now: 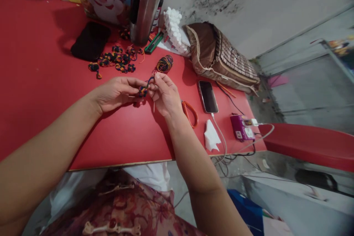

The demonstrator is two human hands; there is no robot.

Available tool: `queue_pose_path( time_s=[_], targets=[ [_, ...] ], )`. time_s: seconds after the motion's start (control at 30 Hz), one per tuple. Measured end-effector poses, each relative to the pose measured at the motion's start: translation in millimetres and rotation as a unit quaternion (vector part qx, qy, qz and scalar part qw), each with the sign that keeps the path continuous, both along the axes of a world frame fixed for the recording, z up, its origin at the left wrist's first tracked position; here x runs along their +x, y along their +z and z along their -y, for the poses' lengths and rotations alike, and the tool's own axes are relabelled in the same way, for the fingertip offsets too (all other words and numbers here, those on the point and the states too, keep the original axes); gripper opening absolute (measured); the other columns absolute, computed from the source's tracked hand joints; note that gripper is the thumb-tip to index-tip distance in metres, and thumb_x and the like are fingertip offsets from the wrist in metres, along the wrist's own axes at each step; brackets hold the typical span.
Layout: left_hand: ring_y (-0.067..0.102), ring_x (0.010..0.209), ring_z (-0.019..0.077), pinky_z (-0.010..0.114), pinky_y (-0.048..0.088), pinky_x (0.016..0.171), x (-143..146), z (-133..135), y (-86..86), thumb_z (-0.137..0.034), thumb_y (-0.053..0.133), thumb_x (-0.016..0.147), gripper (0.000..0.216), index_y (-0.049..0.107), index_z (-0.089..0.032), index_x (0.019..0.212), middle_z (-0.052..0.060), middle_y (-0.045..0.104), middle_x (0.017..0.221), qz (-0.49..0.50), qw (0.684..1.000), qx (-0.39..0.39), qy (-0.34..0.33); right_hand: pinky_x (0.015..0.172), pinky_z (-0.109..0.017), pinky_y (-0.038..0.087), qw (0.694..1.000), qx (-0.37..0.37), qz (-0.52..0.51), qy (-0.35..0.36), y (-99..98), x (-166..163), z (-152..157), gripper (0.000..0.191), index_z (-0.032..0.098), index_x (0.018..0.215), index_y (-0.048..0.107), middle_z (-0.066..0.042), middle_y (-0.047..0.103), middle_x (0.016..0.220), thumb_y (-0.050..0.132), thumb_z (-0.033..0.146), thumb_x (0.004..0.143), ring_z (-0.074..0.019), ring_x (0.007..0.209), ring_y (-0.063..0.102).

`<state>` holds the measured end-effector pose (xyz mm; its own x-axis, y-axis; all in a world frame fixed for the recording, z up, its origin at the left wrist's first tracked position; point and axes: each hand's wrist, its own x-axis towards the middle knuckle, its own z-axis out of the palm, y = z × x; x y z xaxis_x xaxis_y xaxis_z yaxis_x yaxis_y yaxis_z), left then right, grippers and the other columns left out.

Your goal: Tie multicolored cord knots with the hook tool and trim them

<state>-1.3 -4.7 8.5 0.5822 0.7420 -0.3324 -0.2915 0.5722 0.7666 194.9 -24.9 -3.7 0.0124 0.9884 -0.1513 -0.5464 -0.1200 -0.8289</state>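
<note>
L hand [118,92] & R hand [166,96] meet over the red bench [41,81]. Both grips are pinched narrow on a small multicolour knotted piece [143,91], held btw the fingertips just above the bench top. A thread runs from it up to a yarn ball [164,63] just beyond. More knotted bits [116,59] lie scattered near a black pouch [90,40] & a steel flask [146,7]. Orange scissors [190,112] sit just beside the R wrist, w/ a phone [208,96] near them.
</note>
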Motion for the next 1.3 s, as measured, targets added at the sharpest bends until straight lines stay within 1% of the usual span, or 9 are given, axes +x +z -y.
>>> queue_pose_path(
  time_s=[0.1, 0.27, 0.5, 0.7, 0.77, 0.87, 1.03, 1.17, 1.3],
  targets=[
    [0.081, 0.07, 0.021, 0.031, 0.07, 0.067, 3, 4, 5.0, -0.004, 0.091, 0.079, 0.022, 0.093, -0.011, 0.1, 0.012, 0.086, 0.091, -0.021, 1.0, -0.003, 0.022, 0.064, -0.019, 0.06, 1.0, -0.007, 0.004, 0.005, -2.7, 1, -1, 0.034, 0.026, 0.091, 0.075, 0.008, 0.076, 0.079, 0.107, 0.036, 0.082, -0.0069, 0.068, 0.067],
    [0.081, 0.066, 0.0207, 0.032, 0.07, 0.067, 6, 8, 9.3, 0.001, 0.093, 0.072, 0.026, 0.09, -0.01, 0.096, 0.009, 0.084, 0.087, -0.026, 0.999, 0.017, 0.031, 0.064, -0.018, 0.061, 1.0, -0.014, -0.008, 0.005, -5.8, 3, -2, 0.043, 0.025, 0.089, 0.076, 0.008, 0.077, 0.078, 0.112, 0.04, 0.072, -0.0067, 0.068, 0.068],
    [0.082, 0.069, 0.0201, 0.029, 0.069, 0.069, 8, 9, 5.0, -0.002, 0.097, 0.069, 0.028, 0.086, -0.012, 0.093, 0.007, 0.084, 0.086, -0.058, 0.996, 0.051, 0.043, 0.063, -0.018, 0.062, 0.999, -0.03, 0.021, -0.002, -4.1, 4, -1, 0.034, 0.025, 0.09, 0.073, 0.008, 0.077, 0.08, 0.104, 0.038, 0.087, -0.0068, 0.068, 0.069],
    [0.074, 0.066, 0.013, 0.023, 0.063, 0.062, 10, 6, 0.3, -0.001, 0.095, 0.07, 0.037, 0.086, -0.016, 0.102, 0.001, 0.081, 0.085, -0.036, 0.987, 0.088, 0.13, 0.055, -0.017, 0.058, 0.998, -0.043, 0.034, 0.012, -6.9, 4, 2, 0.03, 0.024, 0.094, 0.073, 0.006, 0.08, 0.082, 0.101, 0.035, 0.092, -0.0065, 0.063, 0.07],
    [0.073, 0.064, 0.0121, 0.022, 0.064, 0.062, 9, 5, 1.1, -0.004, 0.096, 0.072, 0.035, 0.088, -0.017, 0.103, 0.0, 0.08, 0.083, -0.021, 0.985, 0.092, 0.143, 0.055, -0.017, 0.057, 0.998, -0.045, 0.046, 0.013, -7.4, 4, 3, 0.031, 0.023, 0.093, 0.073, 0.006, 0.08, 0.082, 0.101, 0.035, 0.092, -0.0063, 0.063, 0.069],
    [0.075, 0.065, 0.0133, 0.023, 0.066, 0.065, 7, 4, 3.9, -0.007, 0.094, 0.077, 0.027, 0.091, -0.019, 0.101, 0.002, 0.083, 0.083, 0.001, 0.989, 0.078, 0.127, 0.056, -0.017, 0.058, 0.998, -0.043, 0.055, 0.0, -6.2, 4, 3, 0.031, 0.024, 0.094, 0.072, 0.006, 0.079, 0.082, 0.1, 0.037, 0.093, -0.0065, 0.063, 0.069],
    [0.079, 0.066, 0.0188, 0.029, 0.068, 0.063, 5, 7, 5.6, -0.006, 0.094, 0.075, 0.033, 0.091, -0.017, 0.106, 0.006, 0.084, 0.083, 0.022, 0.996, 0.062, 0.065, 0.056, -0.018, 0.056, 0.995, -0.027, 0.093, 0.003, -3.8, 1, 4, 0.024, 0.024, 0.094, 0.071, 0.007, 0.075, 0.08, 0.093, 0.034, 0.1, -0.0065, 0.063, 0.067],
    [0.077, 0.063, 0.0186, 0.029, 0.068, 0.06, 9, 10, 2.1, -0.005, 0.093, 0.078, 0.034, 0.088, -0.016, 0.109, 0.005, 0.082, 0.079, -0.004, 0.994, 0.068, 0.086, 0.054, -0.019, 0.052, 0.989, 0.008, 0.149, -0.012, -5.4, -4, 6, 0.026, 0.024, 0.093, 0.066, 0.009, 0.068, 0.072, 0.086, 0.036, 0.107, -0.0067, 0.059, 0.064],
    [0.075, 0.063, 0.0186, 0.027, 0.063, 0.055, 15, 12, 1.2, -0.005, 0.089, 0.079, 0.029, 0.088, -0.016, 0.106, 0.004, 0.079, 0.074, -0.001, 0.988, 0.108, 0.114, 0.048, -0.02, 0.041, 0.98, 0.025, 0.198, -0.003, -7.4, -8, 11, 0.034, 0.027, 0.097, 0.059, 0.011, 0.063, 0.06, 0.078, 0.05, 0.112, -0.0078, 0.048, 0.054]
  ],
)
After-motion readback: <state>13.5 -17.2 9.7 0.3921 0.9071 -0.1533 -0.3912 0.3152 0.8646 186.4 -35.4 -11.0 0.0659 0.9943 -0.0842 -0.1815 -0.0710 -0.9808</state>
